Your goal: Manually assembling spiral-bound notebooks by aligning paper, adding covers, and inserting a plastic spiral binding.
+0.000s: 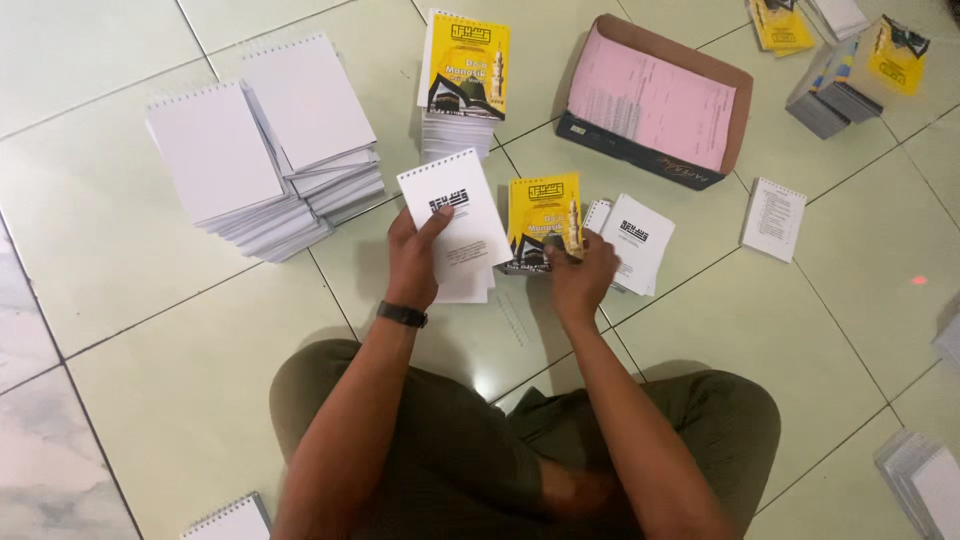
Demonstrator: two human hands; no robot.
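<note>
Left of the hands, white spiral pads (265, 150) are stacked on the tiled floor (150, 330). Beyond them stands a yellow-covered stack (462, 85), and further right a cardboard box (735, 120) holds pink sheets (650, 100).

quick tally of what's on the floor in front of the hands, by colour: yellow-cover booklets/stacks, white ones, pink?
Yellow-cover booklets or stacks: 4 (stack, held booklet, two at top right)
White spiral stacks, upper left: 2
White booklets by the hands: 2
Pink sheets in box: 1
Total: 9
</note>
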